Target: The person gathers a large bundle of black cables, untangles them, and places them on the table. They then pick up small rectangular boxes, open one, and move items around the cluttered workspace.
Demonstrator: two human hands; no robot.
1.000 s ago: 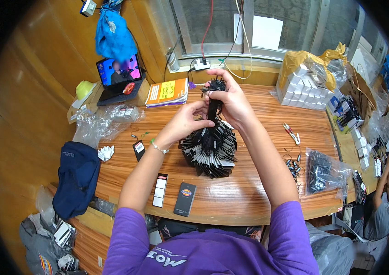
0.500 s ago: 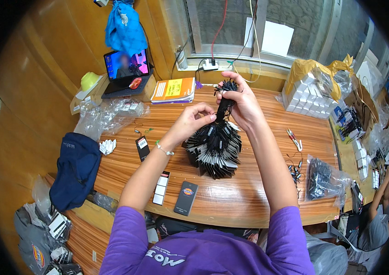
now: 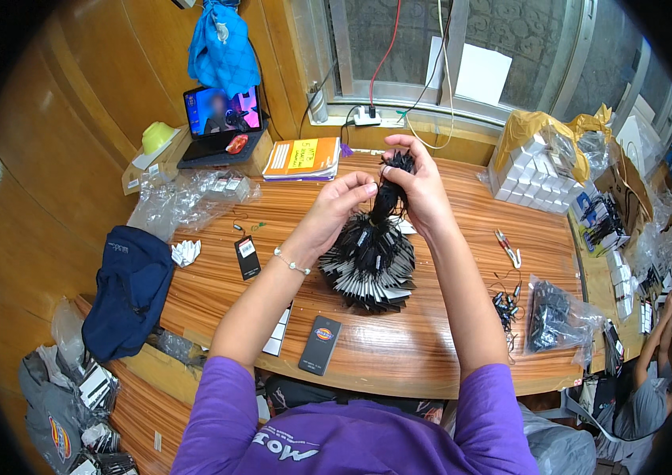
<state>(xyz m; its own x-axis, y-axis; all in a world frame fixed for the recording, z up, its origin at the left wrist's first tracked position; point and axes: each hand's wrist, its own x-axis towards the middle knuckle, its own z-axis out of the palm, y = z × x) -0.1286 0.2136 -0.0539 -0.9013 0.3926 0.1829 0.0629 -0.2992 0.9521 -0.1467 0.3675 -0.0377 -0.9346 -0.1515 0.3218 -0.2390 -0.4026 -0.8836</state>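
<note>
the person holds a big bundle of black hang tags point(image 3: 369, 265) up over the middle of the wooden table point(image 3: 447, 348), its strings gathered into one dark knot at the top. the right hand point(image 3: 419, 186) is closed around that knot of strings, gripping it from the far side, while the left hand point(image 3: 334, 207) is pinched narrow beside it, thumb and forefinger meeting on what seems to be a single string, though it is too fine to tell. the tags fan out below like a skirt, their lower edges touching or just above the tabletop. judging by its bulk, most of the bunch looks already gathered; a lone tag point(image 3: 247, 257) lies apart to the left, a dark flat card point(image 3: 320, 345) sits at the near edge, and a clear bag of black pieces point(image 3: 554, 317) waits at the right, so more may be left. compared with half a second ago, the bundle and both hands sit much the same, the left fingers drawn a little closer to the knot. a laptop point(image 3: 221, 119) stands far left.
</note>
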